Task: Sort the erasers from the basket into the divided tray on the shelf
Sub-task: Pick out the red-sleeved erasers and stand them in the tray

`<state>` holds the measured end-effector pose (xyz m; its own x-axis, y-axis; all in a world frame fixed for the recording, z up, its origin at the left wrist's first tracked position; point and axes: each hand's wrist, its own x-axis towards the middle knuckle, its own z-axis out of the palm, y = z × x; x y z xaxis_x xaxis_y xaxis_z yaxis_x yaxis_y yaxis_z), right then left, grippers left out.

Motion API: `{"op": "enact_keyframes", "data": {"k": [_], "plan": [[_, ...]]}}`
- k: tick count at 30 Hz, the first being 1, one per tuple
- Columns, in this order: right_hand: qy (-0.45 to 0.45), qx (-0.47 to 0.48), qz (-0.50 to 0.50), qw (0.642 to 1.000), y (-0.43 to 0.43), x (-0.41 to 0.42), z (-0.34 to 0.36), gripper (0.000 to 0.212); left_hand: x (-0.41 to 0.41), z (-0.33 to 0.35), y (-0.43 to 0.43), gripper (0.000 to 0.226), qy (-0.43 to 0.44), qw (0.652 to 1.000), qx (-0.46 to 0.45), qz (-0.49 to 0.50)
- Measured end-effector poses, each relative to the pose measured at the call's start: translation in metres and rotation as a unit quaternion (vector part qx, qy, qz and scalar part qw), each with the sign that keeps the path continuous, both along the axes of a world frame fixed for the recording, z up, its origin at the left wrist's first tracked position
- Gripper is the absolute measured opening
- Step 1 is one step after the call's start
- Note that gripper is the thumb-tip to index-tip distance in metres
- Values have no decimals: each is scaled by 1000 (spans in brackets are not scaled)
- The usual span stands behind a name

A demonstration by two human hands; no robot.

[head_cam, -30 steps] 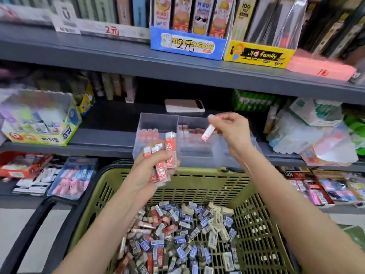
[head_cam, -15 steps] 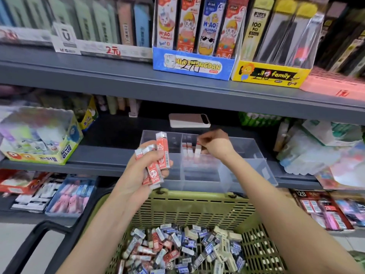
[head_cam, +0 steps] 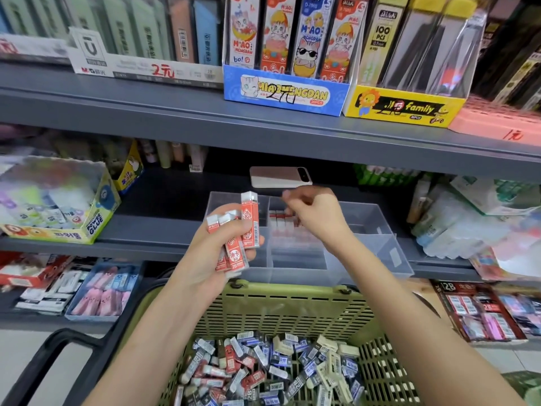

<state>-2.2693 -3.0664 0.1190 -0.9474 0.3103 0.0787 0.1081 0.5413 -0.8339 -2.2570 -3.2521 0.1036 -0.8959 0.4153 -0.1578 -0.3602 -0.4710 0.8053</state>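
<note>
My left hand (head_cam: 216, 253) grips a bunch of red-sleeved erasers (head_cam: 244, 230), one sticking up above the others, in front of the left end of the clear divided tray (head_cam: 380, 230) on the shelf. My right hand (head_cam: 317, 213) hovers over the tray's middle compartment with its fingers curled; I see nothing between them. A row of red erasers (head_cam: 282, 224) stands in that compartment, just under the hand. The green basket (head_cam: 292, 306) sits below the shelf, holding a heap of red, blue and cream erasers (head_cam: 263, 367).
A phone (head_cam: 279, 176) lies on the shelf behind the tray. A glue display box (head_cam: 58, 200) stands at the left, and plastic-wrapped packs (head_cam: 468, 224) crowd the right. The upper shelf (head_cam: 263, 127) overhangs close above. The basket's black handle (head_cam: 58, 347) juts out at lower left.
My right hand carried one red eraser down into the tray's middle compartment, let it go and has now lifted slightly. The left hand kept its bunch, rising a little.
</note>
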Motion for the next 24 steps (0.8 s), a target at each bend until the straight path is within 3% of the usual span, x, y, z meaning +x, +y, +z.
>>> {"op": "enact_keyframes", "data": {"k": [2,5,9,11,13,15,17,20,24], "plan": [[11,-188,114,975,-10,18,16,18,0,0,0,37,10,1000,-23,-4],[-11,-223,240,945,-22,37,28,15,2,1,3,35,40,997,-55,-31],[-23,-343,223,912,-9,37,33,13,5,5,9,35,35,997,-58,-46],[7,-386,109,916,9,28,34,5,5,6,10,37,21,997,-62,-29],[30,-323,-16,946,28,15,29,5,4,7,9,40,0,999,-52,-12],[-9,-233,-60,971,37,3,21,4,4,10,9,57,-27,999,-33,3],[-70,-170,-62,981,39,-7,10,15,4,11,8,64,-46,998,-27,11],[-146,-63,-41,987,39,-17,3,14,3,12,8,54,-60,998,-27,11],[-171,-35,-19,984,42,-27,3,8,1,10,7,52,-66,997,-32,6]]}}
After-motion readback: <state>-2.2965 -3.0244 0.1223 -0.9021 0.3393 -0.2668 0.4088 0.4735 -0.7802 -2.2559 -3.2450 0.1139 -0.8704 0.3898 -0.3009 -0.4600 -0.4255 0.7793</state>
